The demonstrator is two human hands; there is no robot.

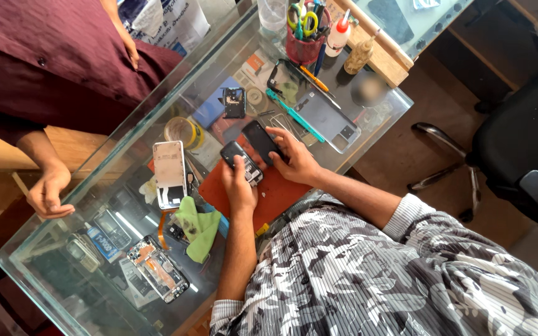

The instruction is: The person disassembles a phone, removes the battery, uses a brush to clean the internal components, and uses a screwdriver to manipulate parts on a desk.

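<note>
A glass-topped table (368,118) fills most of the view, with more phones and parts showing on a shelf beneath the glass. Across it stands another person in a dark maroon shirt (45,56), one hand (48,193) hanging loosely curled at the table's far edge.

On the glass lies a red-brown work mat (278,196), and both of the wearer's hands are over it. Beyond the mat rests a grey phone back cover (328,118) with a teal tool (294,115) beside it. A white phone (169,173) lies on its face just beside a roll of yellow tape (183,130). A green cloth (199,225) is crumpled at the mat's near corner, and an opened phone with exposed boards (157,269) lies further along. A red pen cup (303,46) holding scissors stands at the table's far end next to a small glue bottle (339,34).

The left hand (239,186) is wrapped around a small keypad phone (241,163), fingers closed round its lower body, thumb laid on its face. The right hand (297,160) grips a flat black panel (261,142), fingers curled along its edge, thumb underneath. The two pieces sit just beside each other, nearly touching, above the mat's far edge.
</note>
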